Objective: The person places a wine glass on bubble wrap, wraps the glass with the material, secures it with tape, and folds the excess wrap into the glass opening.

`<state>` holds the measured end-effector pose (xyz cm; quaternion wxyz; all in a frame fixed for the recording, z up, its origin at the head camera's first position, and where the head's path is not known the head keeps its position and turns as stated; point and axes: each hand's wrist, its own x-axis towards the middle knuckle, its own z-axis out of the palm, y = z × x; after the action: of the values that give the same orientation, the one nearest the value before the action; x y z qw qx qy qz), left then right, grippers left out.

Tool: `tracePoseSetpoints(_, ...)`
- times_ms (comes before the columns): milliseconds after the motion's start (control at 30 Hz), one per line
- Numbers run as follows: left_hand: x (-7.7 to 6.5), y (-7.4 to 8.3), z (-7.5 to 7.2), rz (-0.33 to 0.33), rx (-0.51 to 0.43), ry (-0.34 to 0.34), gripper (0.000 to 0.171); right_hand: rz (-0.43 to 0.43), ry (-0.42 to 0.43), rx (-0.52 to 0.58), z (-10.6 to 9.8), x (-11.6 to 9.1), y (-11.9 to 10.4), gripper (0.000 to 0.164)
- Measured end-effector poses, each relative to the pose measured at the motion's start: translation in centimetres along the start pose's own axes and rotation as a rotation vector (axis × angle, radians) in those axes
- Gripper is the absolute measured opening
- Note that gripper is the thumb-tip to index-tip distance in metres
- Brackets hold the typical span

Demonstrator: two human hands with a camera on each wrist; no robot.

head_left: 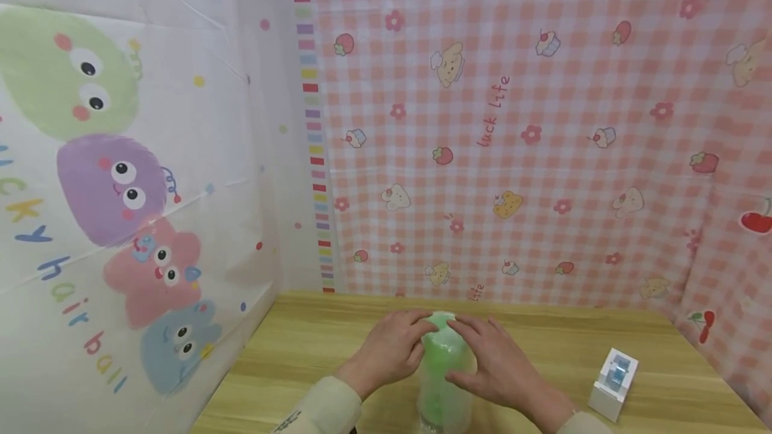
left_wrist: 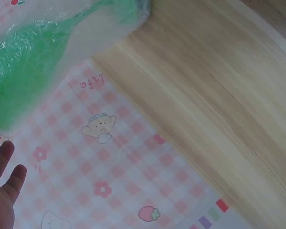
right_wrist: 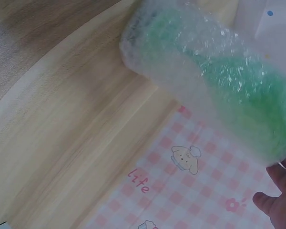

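Note:
Upright on the wooden table stands a green goblet-shaped thing point(head_left: 443, 360) wrapped in clear bubble wrap. Its wide green part is at the top, and a thin neck runs down to a base, as the left wrist view shows. My left hand point(head_left: 392, 343) is at the upper left of the wrap, its fingertips at the top edge. On the other side my right hand point(head_left: 497, 364) has its fingers spread, with fingertips at the top and the thumb lower in front of the wrap. Both wrist views show fairly straight fingers by the wrap's upper end.
To the right on the table point(head_left: 313, 333) is a small white box-like holder point(head_left: 614, 384) with a translucent blue piece in its top. A pink checked cloth point(head_left: 482, 220) hangs behind the table, and a white cartoon-printed sheet point(head_left: 241, 153) hangs on the left.

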<state>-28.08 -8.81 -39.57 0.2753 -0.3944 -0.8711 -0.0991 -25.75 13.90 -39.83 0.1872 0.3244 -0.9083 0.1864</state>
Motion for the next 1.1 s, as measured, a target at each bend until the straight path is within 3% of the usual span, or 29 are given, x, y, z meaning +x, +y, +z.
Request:
tracePoseSetpoints(267,-0.1,-0.1,0.3,0.005,0.016,0.003,0.032,-0.006,-0.006,-0.019,0.1,0.0,0.0,0.072)
tracePoseSetpoints(433,-0.2,-0.1,0.1,0.058,0.025,-0.024,0.026,-0.026,-0.05,-0.056,-0.1,0.0,-0.2,0.06)
tracePoseSetpoints(600,-0.8,0.2,0.1,0.121,0.055,-0.066,0.021,-0.118,-0.093,-0.153,-0.5,0.1,-0.8,0.048)
tracePoseSetpoints(833,-1.3,0.5,0.5,0.193,0.101,-0.021,0.019,-0.211,-0.068,-0.229,-0.4,0.0,-0.9,0.037)
tracePoseSetpoints(1100,-1.3,0.7,1.0,0.257,0.096,0.031,0.014,-0.215,-0.091,-0.22,0.3,-0.4,-0.9,0.031)
